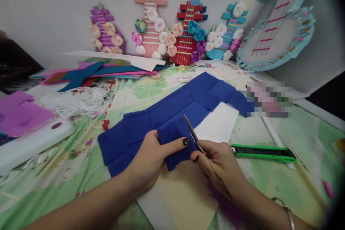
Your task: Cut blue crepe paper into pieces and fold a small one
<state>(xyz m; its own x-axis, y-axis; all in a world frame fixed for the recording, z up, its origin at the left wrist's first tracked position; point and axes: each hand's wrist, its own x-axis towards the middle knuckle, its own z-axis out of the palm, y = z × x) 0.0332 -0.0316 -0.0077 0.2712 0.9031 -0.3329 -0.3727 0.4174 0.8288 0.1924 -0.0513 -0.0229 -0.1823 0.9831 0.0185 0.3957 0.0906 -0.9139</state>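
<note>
My left hand [151,158] pinches a small piece of dark blue paper [174,133] with the thumb on top. My right hand [219,160] grips a pair of scissors [194,136], whose blades point up and left along the right edge of that piece. Behind both hands lies a larger blue paper-covered shape [172,97] with overlapping folds. A white board [219,122] shows at its right side. Below the hands is a sheet of cream card [185,194]. Just right of my right hand rests a green and black utility knife [265,152].
Several decorated paper guitars, among them a red one [185,39], lean on the wall. White string [75,97], purple paper [23,111] and a white glue gun-like or plastic object [37,143] lie left. A patterned green cloth [81,187] covers the table.
</note>
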